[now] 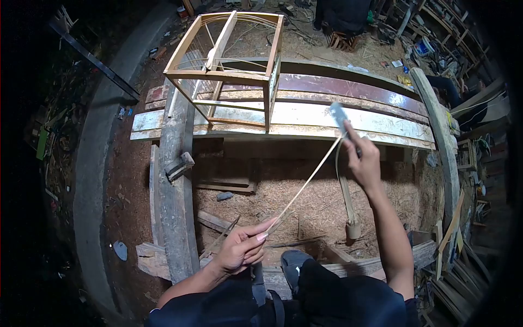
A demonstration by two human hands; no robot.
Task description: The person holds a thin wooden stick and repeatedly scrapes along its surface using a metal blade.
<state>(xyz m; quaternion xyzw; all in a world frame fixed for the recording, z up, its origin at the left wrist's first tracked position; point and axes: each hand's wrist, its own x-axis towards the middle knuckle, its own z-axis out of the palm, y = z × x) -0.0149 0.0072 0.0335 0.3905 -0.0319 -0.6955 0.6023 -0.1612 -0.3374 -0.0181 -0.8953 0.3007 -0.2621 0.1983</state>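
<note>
My left hand is closed in a pinch on the near end of a thin pale wooden strip. The strip slants up and away to the right, where its far end meets my right hand. That hand is wrapped around a knife, its broad grey blade pointing up and away, slightly blurred. Whether the blade touches the strip, I cannot tell. Below my right hand, a thin curved strip hangs toward a handled wooden piece with a rounded end.
An open wooden frame with thin bent strips stands on the plank bench. A thick beam runs along the left, another along the right. Shavings cover the ground. A dark-clothed person is at the back.
</note>
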